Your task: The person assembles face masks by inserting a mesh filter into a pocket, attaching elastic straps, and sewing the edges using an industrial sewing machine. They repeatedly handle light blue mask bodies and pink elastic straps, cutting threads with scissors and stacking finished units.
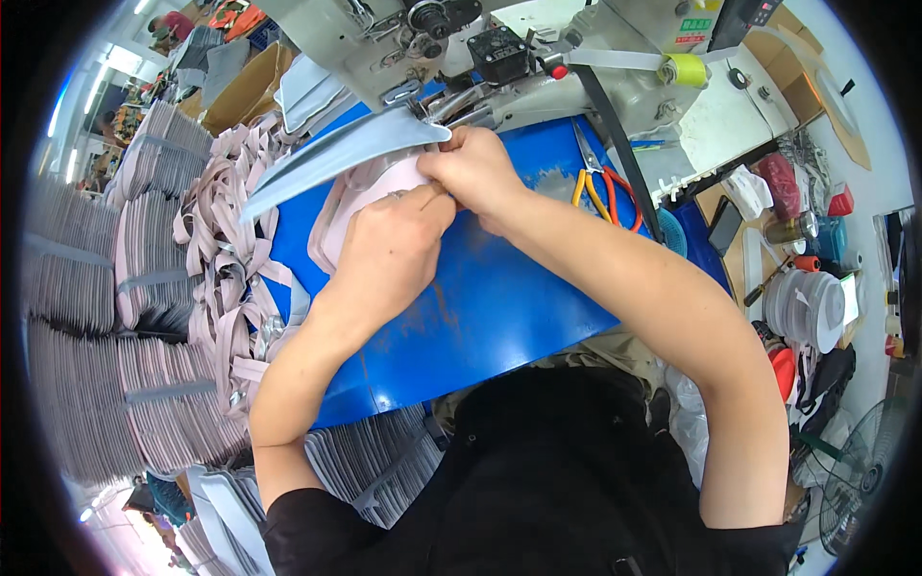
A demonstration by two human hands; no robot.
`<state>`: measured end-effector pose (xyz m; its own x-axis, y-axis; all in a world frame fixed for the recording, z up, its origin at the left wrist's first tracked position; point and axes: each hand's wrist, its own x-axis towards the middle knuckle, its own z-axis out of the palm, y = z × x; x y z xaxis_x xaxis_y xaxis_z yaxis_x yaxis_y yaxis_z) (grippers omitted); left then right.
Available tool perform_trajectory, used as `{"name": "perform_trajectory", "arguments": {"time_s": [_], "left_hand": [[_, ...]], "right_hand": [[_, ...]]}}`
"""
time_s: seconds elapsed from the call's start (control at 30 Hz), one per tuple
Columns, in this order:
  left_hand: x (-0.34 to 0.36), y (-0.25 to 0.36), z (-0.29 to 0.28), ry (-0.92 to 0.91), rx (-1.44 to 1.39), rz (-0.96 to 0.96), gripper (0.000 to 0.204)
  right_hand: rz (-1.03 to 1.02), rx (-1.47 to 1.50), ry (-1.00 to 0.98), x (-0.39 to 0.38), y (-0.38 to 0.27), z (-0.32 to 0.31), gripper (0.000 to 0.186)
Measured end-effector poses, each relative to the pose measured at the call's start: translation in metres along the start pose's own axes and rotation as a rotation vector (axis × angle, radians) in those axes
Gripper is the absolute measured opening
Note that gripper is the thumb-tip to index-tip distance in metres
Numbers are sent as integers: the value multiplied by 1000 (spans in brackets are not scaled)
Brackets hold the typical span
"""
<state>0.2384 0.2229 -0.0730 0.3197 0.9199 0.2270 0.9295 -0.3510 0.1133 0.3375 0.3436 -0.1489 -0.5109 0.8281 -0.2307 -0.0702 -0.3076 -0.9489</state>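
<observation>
The table top (499,288) is bright blue, rubbed paler in patches, and the fabric piece (336,154) under the sewing machine (538,58) is pale grey-blue over a soft pink strip (370,187). Heaps of straps (226,240) are dusty pink-beige; the machine is off-white with black parts. The pliers (600,187) have orange and yellow handles, the tape roll (684,69) is yellow, and the person's sleeves (538,480) are black.

A sewing workshop: industrial sewing machine (499,48), stacked fabric pieces (115,384)
</observation>
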Motion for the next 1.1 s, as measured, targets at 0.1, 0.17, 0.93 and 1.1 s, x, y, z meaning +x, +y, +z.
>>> {"name": "perform_trajectory", "arguments": {"time_s": [0.1,0.17,0.93,1.1], "left_hand": [[2,11,0,21,-100,-58,15],[-2,11,-4,85,-64,-46,21],[39,-71,-81,-392,616,296,53],[37,-60,-75,-371,618,228,54]], "right_hand": [[-58,-48,17,4,7,0,23],[58,92,-83,-3,6,-8,24],[100,278,-95,-8,-3,-16,25],[84,380,-78,-7,-1,-11,31]]}}
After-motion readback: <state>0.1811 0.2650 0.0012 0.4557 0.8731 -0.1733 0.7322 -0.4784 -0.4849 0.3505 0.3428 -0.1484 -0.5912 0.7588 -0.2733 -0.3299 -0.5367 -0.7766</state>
